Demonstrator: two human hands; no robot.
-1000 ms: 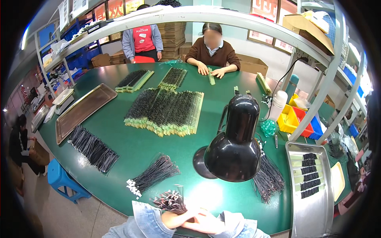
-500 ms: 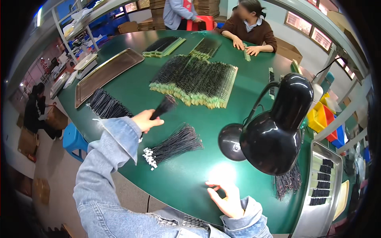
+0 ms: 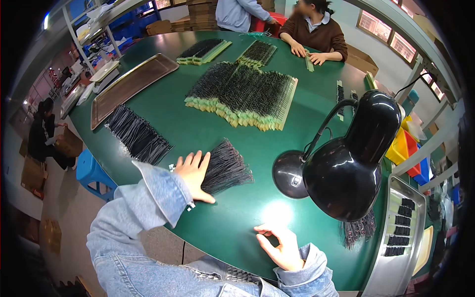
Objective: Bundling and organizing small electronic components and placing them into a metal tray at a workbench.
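- Clock directions read from the middle of the fanned bundle of thin black wires with small white ends [image 3: 228,168]; twelve points away from you across the glossy green surface [image 3: 232,218].
- Bundle lies on the surface in front of you, its loose dark tips spread toward two o'clock, its white ends toward eight, mostly covered.
- Your left hand [image 3: 192,177] lies over the white-ended part, fingers splayed and unclenched, thumb toward four o'clock; contact under the palm is hidden.
- Your right hand [image 3: 281,247] is at five o'clock, just beside the bright patch of light; thumb and forefinger curve with a gap between them, grasping nothing visible.
- Ten o'clock: a second flat row of black wires [image 3: 138,134], well apart from your right hand, near your left.
- Twelve o'clock: a broad stack of pale green strips with black wires [image 3: 242,96].
- Between ten and eleven: a long brown metal tray [image 3: 129,89].
- Three o'clock: a glossy black desk lamp [image 3: 344,180] on a round base.
- Four o'clock: a further dark wire bundle [image 3: 357,231], partly behind the lamp head; beyond it, a silver metal tray [image 3: 385,267] holding short black bundles [image 3: 402,220].
- One o'clock: a person in a brown top [image 3: 324,38], touching a narrow green strip [image 3: 309,62].
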